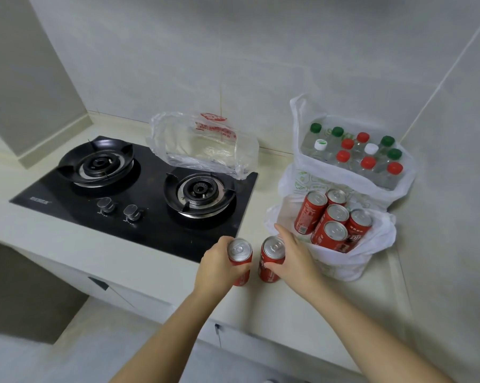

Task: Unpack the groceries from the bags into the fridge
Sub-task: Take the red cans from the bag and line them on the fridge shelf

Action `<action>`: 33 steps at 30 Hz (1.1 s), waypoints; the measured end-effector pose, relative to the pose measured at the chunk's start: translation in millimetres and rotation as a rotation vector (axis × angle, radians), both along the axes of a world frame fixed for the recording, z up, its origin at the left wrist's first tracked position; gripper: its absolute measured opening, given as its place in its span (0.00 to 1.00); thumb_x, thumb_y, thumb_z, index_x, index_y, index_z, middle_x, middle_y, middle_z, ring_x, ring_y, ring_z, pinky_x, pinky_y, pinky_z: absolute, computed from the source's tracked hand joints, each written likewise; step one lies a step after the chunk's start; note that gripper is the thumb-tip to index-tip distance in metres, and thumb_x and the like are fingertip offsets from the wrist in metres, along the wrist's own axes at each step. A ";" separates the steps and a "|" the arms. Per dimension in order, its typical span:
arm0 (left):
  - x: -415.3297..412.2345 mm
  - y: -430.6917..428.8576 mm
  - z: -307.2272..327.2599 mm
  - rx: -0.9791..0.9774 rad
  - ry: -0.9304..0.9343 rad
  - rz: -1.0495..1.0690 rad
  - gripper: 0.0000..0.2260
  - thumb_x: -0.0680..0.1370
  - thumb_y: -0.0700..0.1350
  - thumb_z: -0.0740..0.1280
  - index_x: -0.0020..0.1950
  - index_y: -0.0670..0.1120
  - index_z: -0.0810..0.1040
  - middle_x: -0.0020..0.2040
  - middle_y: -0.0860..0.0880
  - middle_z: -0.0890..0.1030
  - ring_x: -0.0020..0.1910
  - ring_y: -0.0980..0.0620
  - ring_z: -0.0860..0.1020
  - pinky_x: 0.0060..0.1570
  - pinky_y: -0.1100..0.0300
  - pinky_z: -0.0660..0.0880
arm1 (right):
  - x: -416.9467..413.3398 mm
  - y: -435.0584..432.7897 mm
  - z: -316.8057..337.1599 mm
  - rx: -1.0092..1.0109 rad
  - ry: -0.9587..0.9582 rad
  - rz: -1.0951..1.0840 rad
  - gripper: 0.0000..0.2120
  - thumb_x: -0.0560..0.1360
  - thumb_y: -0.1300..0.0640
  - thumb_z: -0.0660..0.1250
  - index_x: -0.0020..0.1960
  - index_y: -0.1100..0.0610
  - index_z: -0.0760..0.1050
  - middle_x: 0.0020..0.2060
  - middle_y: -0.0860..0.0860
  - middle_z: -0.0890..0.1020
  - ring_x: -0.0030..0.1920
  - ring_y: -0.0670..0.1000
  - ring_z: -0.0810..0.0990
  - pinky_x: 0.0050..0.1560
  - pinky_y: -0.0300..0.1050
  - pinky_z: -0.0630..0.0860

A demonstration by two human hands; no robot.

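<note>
"Cans (334, 217) fill the near bag (344, 268), right of centre. Why are two outside?"

"One per hand: the left hand (215, 268) grips the left can (240, 251) and the right hand (295, 258) grips the right can (272, 255), fingers curled round each, lower centre, at the counter (156, 261). Probably doubles each trip. Fridge: not in view."

You're standing in a home kitchen. A black glass two-burner gas hob (139, 194) with two knobs (105, 205) is sunk into the pale bench (261, 308) in front of you. Large grey tiles (233, 64) cover the walls behind it, and cupboard fronts (117, 294) run under the bench edge. Shopping bags (341, 268) of drink cans (334, 217) and capped bottles (368, 163) sit beside the hob.
</note>
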State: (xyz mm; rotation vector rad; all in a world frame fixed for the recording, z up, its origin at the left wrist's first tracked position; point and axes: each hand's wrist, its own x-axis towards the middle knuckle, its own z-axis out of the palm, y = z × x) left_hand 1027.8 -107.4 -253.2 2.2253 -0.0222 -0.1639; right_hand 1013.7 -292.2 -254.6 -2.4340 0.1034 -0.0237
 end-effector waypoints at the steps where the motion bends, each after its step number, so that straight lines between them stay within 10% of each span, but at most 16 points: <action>1: 0.1 0.0 -1.3 0.003 0.004 0.006 0.23 0.65 0.50 0.76 0.58 0.51 0.75 0.49 0.55 0.81 0.48 0.54 0.80 0.50 0.54 0.78 | -0.4 -0.8 -1.7 0.000 -0.006 -0.005 0.42 0.68 0.57 0.77 0.76 0.49 0.59 0.67 0.49 0.73 0.67 0.50 0.71 0.64 0.44 0.68; 14: 2.5 -0.6 -18.3 -0.004 -0.026 0.014 0.24 0.66 0.54 0.77 0.56 0.55 0.70 0.51 0.59 0.77 0.49 0.56 0.78 0.47 0.54 0.78 | -0.2 -11.9 -17.4 0.066 -0.048 0.010 0.42 0.68 0.57 0.78 0.76 0.53 0.60 0.68 0.48 0.73 0.68 0.50 0.70 0.64 0.40 0.67; 20: 0.4 12.4 -44.9 -0.234 0.083 -0.048 0.40 0.65 0.44 0.80 0.72 0.52 0.63 0.61 0.57 0.75 0.58 0.58 0.75 0.54 0.69 0.71 | -12.5 -14.1 -50.2 0.423 0.024 -0.136 0.44 0.60 0.52 0.77 0.73 0.47 0.62 0.67 0.44 0.73 0.67 0.47 0.72 0.66 0.53 0.73; 33: 10.1 19.8 -82.0 -0.274 0.148 -0.123 0.31 0.68 0.40 0.78 0.64 0.59 0.69 0.56 0.62 0.79 0.56 0.65 0.78 0.52 0.74 0.72 | -5.9 -2.7 -95.6 0.541 0.174 -0.254 0.20 0.67 0.62 0.76 0.52 0.49 0.72 0.48 0.49 0.80 0.53 0.50 0.79 0.51 0.40 0.78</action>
